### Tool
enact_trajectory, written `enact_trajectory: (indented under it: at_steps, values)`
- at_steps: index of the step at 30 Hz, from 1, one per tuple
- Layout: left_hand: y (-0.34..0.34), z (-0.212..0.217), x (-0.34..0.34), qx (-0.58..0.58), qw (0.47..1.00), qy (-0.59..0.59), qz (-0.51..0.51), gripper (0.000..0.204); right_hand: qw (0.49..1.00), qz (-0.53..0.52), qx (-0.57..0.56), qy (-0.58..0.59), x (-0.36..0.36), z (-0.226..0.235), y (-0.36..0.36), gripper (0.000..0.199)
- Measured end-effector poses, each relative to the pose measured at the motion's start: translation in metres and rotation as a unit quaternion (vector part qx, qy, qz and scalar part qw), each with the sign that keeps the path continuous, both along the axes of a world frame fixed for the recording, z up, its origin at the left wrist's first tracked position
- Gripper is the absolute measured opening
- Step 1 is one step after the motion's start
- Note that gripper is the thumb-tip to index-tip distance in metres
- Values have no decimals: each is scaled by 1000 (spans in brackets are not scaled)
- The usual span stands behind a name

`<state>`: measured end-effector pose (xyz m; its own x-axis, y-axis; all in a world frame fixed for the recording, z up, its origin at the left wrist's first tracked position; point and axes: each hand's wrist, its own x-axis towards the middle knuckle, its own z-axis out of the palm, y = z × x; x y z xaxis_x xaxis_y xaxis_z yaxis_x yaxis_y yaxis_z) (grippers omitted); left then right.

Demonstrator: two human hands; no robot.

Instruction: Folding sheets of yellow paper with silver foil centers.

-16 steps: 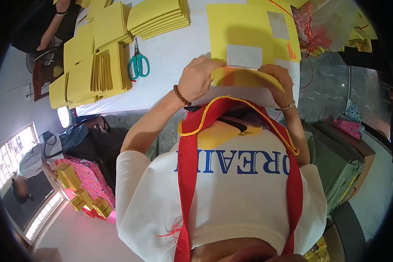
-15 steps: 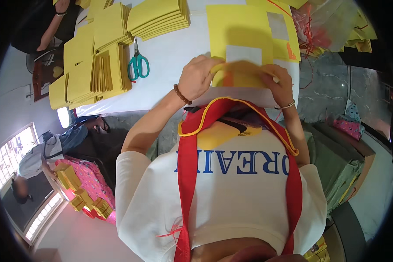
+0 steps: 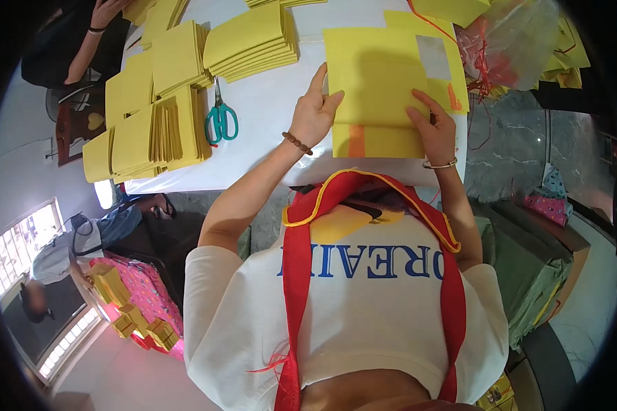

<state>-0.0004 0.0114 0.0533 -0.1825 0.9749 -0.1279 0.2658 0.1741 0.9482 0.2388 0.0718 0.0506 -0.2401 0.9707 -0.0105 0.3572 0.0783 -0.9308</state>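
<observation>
I have both hands flat on a yellow sheet (image 3: 377,82) at the desk's (image 3: 267,116) near edge: left hand (image 3: 313,113) open against its left side, right hand (image 3: 433,127) spread on its lower right, pressing rather than gripping. Folded stacks (image 3: 250,41) and more piles (image 3: 154,127) by the scissors (image 3: 221,120) look finished; this sheet, I judge, is still mid-fold.

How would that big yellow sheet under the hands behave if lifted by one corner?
The yellow sheet looks thin and lies flat, so it would probably sag and weigh little. Both the left hand and right hand press it down, hinting it slides easily on the white table.
</observation>
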Motion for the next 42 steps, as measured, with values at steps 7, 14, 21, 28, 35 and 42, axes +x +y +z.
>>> enact_trajectory:
  at_steps: [7,14,21,28,35,42]
  values:
    - [4,-9,1,37,998,-38,47,63,999,-26,14,-23,-13,12,-3,38]
    - [-4,14,3,-5,999,36,20,61,998,-31,1,-45,-14,11,-1,37]
    - [2,14,5,-32,999,33,17,56,996,-29,77,-35,-15,8,3,38]
    - [5,8,3,-28,999,2,25,51,999,-31,11,-42,-15,7,8,36]
    - [8,25,-1,25,991,125,36,42,997,-25,46,-61,-17,7,9,36]
    - [35,41,31,260,868,411,-99,48,995,-29,77,-56,-18,6,8,36]
